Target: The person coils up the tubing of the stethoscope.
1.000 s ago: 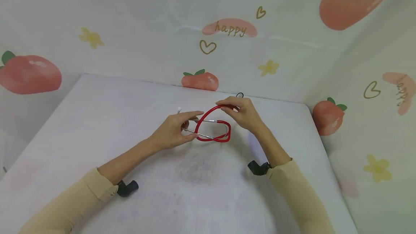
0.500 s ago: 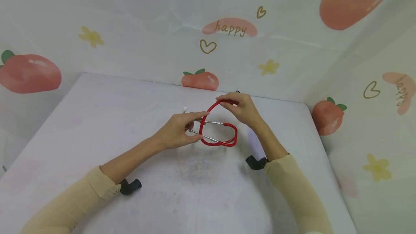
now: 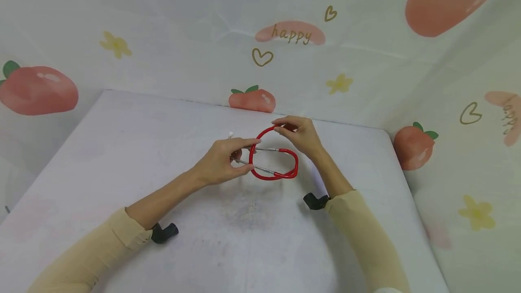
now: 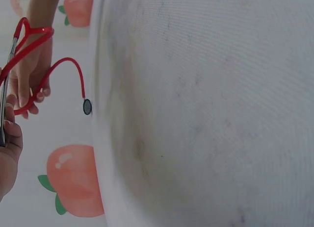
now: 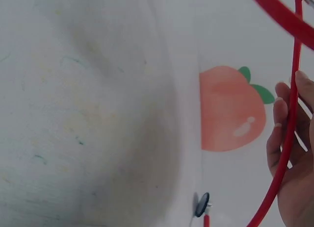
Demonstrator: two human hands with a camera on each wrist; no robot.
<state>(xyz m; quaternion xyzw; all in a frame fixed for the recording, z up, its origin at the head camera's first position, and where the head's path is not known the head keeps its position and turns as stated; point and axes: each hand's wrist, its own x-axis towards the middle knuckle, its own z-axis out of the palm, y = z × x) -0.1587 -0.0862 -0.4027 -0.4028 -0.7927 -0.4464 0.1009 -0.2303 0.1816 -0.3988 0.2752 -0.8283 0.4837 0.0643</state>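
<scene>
A stethoscope with red tubing (image 3: 296, 163) is held up over the table between both hands. My left hand (image 3: 217, 162) grips its metal ear tubes, and part of the red tubing loops across the fingertips there. One white eartip (image 3: 230, 134) sticks out behind that hand. With thumb and fingers, my right hand (image 3: 302, 137) pinches the tubing at the top of the loop. From the right hand the tubing curves down to a dark round chest piece (image 4: 87, 107), seen in the left wrist view near the table's far edge. In the head view the chest piece is hidden.
The white table (image 3: 163, 121) has dark smudges near its middle. Behind and to the right stands a white cloth backdrop (image 3: 183, 49) printed with peaches, hearts and flowers. A black wrist mount (image 3: 164, 233) protrudes beneath each sleeve.
Both hands have shifted slightly right with the stethoscope, and the right hand has risen a little. The tubing loop looks taller, and the chest piece has dropped out of sight in the head view.
</scene>
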